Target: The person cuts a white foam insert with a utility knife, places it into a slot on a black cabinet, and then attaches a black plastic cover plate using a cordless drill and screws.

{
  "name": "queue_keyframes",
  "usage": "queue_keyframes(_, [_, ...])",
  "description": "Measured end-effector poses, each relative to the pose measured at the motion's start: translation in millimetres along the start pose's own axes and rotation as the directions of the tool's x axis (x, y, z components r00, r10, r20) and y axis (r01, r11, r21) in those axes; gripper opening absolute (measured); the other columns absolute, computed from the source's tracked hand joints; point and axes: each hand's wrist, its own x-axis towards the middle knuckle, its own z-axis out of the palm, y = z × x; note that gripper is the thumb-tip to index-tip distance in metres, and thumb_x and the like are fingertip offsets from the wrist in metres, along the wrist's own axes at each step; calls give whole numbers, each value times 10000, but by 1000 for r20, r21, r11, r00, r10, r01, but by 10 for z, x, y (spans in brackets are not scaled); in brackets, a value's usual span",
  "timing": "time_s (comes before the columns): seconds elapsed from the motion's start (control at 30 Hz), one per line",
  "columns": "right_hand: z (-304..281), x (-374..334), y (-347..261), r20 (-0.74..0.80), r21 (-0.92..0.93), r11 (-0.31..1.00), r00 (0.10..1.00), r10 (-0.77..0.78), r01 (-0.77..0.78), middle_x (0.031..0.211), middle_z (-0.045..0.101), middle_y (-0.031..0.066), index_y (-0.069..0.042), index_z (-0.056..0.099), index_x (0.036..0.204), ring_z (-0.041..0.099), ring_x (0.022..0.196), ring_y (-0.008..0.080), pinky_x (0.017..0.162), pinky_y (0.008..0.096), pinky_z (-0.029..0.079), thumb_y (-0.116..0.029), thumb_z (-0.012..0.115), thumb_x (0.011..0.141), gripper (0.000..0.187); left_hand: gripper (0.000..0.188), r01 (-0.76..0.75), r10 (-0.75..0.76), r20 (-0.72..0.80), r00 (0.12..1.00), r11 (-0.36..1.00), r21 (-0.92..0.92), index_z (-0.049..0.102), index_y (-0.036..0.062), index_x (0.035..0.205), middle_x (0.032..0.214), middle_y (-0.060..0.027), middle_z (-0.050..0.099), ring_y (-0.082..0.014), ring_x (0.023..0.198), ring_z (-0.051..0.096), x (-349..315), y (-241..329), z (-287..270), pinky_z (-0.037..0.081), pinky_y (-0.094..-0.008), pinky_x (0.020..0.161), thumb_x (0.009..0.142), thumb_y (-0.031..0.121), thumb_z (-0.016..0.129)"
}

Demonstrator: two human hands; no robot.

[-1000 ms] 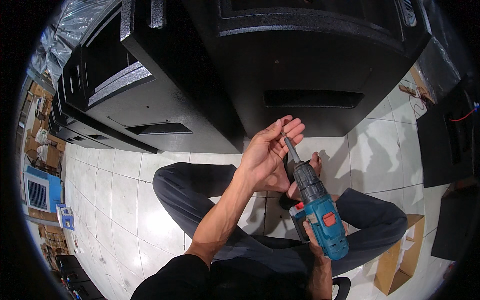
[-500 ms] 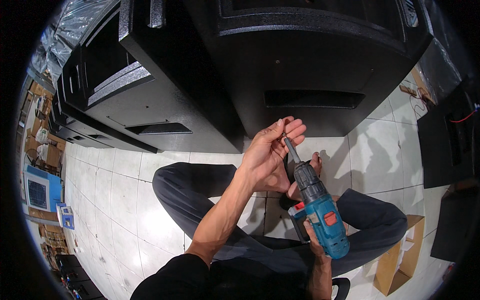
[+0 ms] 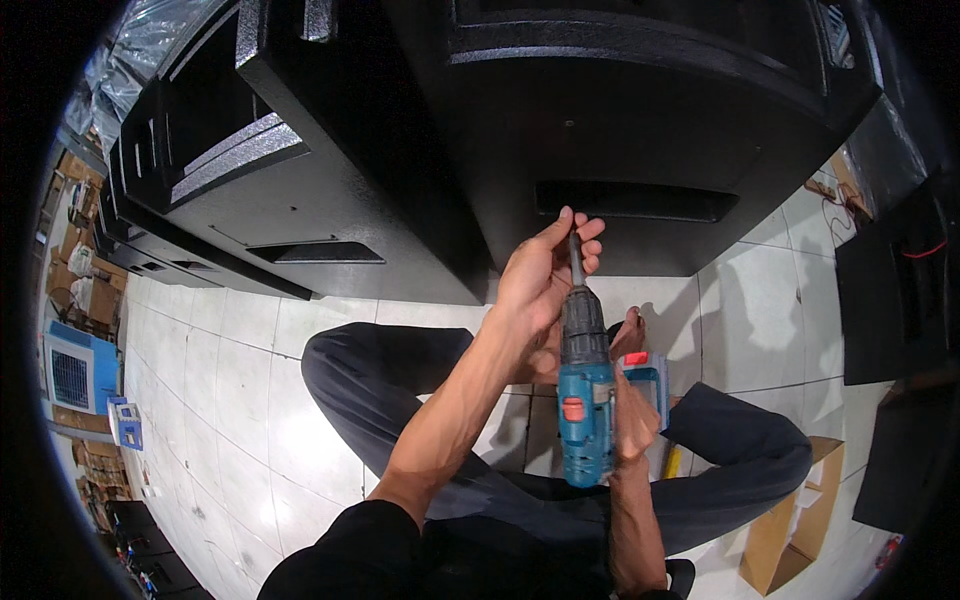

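Note:
My right hand (image 3: 635,415) is wrapped round the grip of a teal and black cordless drill (image 3: 586,410). Its chuck carries a long grey bit (image 3: 577,262) that points away from me. At the bit's tip, the thumb and fingers of my left hand (image 3: 535,280) are pinched together; whatever small piece they hold there is hidden. Just beyond them stands a large black speaker cabinet (image 3: 640,140) with a long recessed slot (image 3: 636,201) low on its face. The bit's tip lies just below the slot's near edge in the picture, apparently short of the cabinet.
More black cabinets (image 3: 330,190) stand in a row at the left. Dark boxes (image 3: 895,280) are at the right, one with a red wire. An open cardboard box (image 3: 795,520) sits beside my right knee on the white tiles (image 3: 250,400). A blue and white cooler (image 3: 80,370) stands far left.
The drill has swung left and turned, so its bit now points straight toward the cabinet. Both hands have moved forward a little, the left still at the bit's tip.

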Motion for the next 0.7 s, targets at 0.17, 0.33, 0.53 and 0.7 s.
queue_keyframes(0.17, [154, 111, 59, 5, -92, 994, 998, -62, 63, 1028, 656, 310, 189, 534, 1170, 705, 786, 330, 611, 356, 568, -250, 704, 860, 564, 156, -56, 60, 53, 997, 996, -76, 574, 55, 1012, 939, -81, 662, -109, 641, 514, 106, 101, 2, 450, -271, 557, 984, 180, 486])
queue_keyframes(0.33, [243, 177, 112, -3, -94, 993, 997, -75, 75, 1018, 656, 313, 200, 543, 1148, 699, 768, 344, 616, 356, 565, -239, 683, 871, 537, 183, -84, 96, 88, 991, 988, -133, 555, -6, 1029, 999, -146, 656, -122, 673, 502, 182, 154, 21, 445, -240, 551, 969, 159, 502])
queue_keyframes(0.53, [293, 208, 133, 0, -88, 995, 999, -51, 51, 980, 663, 310, 205, 550, 1133, 694, 749, 351, 615, 368, 563, -205, 683, 861, 510, 191, -101, 109, 61, 992, 987, -125, 554, -17, 1053, 1040, -166, 659, -128, 670, 507, 231, 211, 29, 451, -245, 551, 959, 146, 520])
queue_keyframes(0.7, [307, 227, 153, -23, -67, 996, 998, -53, 52, 956, 664, 306, 210, 547, 1132, 692, 743, 352, 617, 381, 563, -203, 672, 869, 506, 174, -92, 101, 72, 992, 988, -121, 555, -8, 1036, 1032, -165, 661, -128, 663, 509, 265, 221, 43, 454, -247, 547, 958, 144, 523])
